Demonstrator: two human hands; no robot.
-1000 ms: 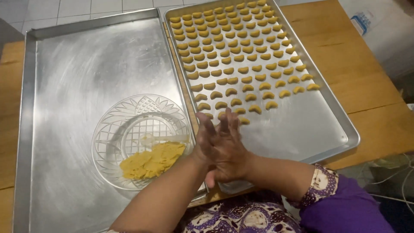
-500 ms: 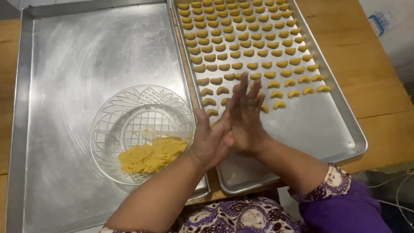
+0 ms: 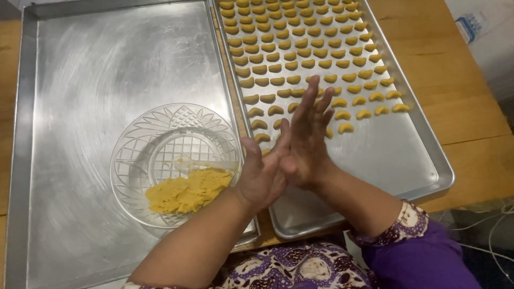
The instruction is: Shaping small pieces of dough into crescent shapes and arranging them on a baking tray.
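My left hand and my right hand are pressed palm to palm above the near edge of the right metal tray. The right hand's fingers stretch forward past the left hand's. Whatever lies between the palms is hidden. Rows of small yellow crescent dough pieces cover the far part of that tray. Just left of my hands, a clear glass bowl holds a lump of yellow dough and a small pale spoon.
The glass bowl stands on a second, larger metal tray at the left. Both trays rest on a wooden table. A white object with a blue mark lies at the far right.
My right hand has slid forward over the left hand, from near the tray's front edge toward the rows of dough pieces. The view has shifted down slightly.
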